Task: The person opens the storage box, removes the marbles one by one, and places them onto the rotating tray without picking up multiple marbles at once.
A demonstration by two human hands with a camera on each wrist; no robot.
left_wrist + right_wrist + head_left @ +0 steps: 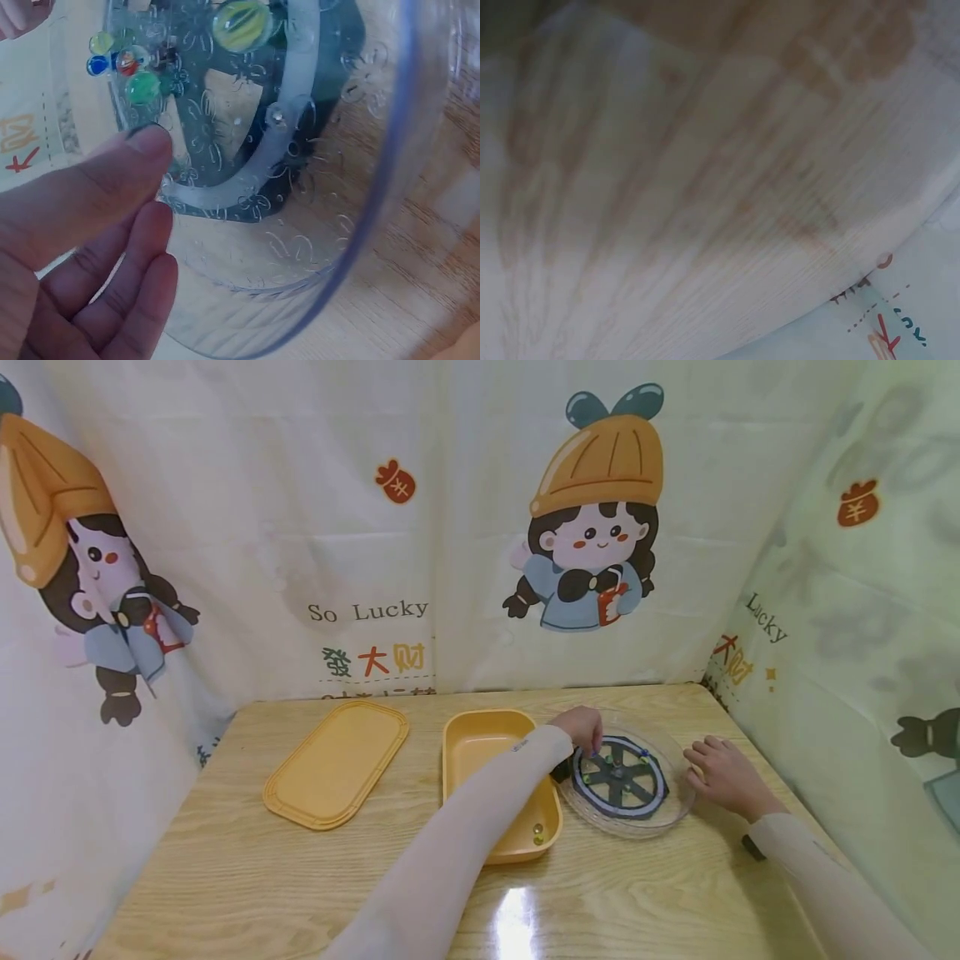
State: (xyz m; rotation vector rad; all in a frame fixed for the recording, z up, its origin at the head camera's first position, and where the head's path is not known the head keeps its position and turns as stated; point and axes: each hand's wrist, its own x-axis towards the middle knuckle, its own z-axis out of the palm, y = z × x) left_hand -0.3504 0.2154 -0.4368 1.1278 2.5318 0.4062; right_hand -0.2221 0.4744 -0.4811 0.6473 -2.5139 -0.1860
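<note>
My left hand [581,727] hangs over the left part of a clear round dish [678,822], thumb and fingers drawn together. A small blue marble [596,752] shows at its fingertips in the head view; the left wrist view hides it behind the thumb [142,157]. Inside the dish lies a dark spoked wheel-like piece [617,811] with a pale ring. Several glass marbles sit on it, among them a yellow-streaked marble [241,25] and a green marble [142,87]. Loosely bent, my right hand [731,777] has its fingertips at the dish's right rim.
A yellow-orange box [487,718] stands left of the dish, partly behind the left forearm, with marbles [537,833] in its near right corner. Farther left, a matching flat lid [337,764] lies on the wooden table [225,860]. Printed curtains [465,527] enclose the table.
</note>
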